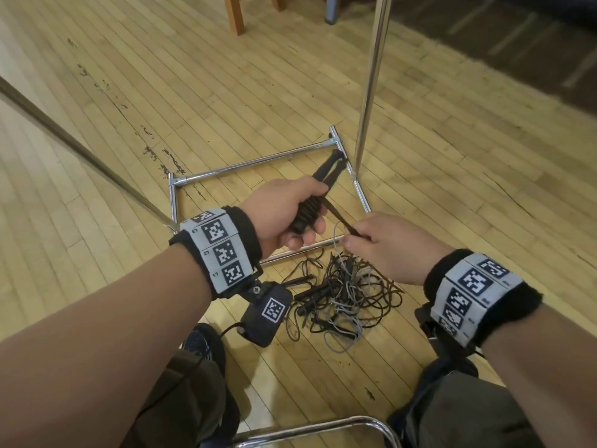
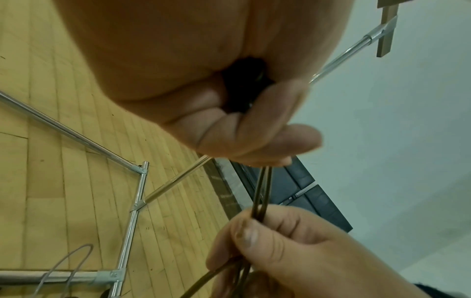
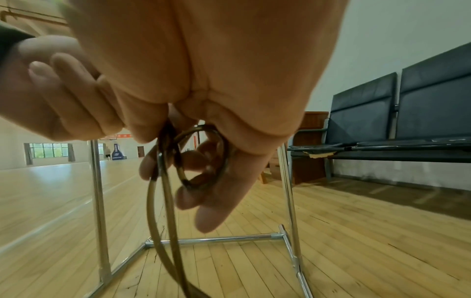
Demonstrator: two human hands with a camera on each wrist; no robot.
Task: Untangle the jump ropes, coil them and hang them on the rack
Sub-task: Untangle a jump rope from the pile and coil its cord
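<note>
Above the tangled ropes (image 1: 345, 299) lying on the floor beside the rack (image 1: 365, 101), my left hand (image 1: 287, 211) grips two black handles (image 1: 310, 208); my right hand (image 1: 384, 247) pinches their cords (image 2: 260, 189).

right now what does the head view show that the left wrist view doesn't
Only the head view shows the tangled pile of ropes on the floor, the black handles gripped in the left hand, and both wristbands. Only the left wrist view shows the pale wall and dark seats. Both show the right hand pinching the dark cord that runs from the left hand, and the chrome rack base on the wood floor.
</note>
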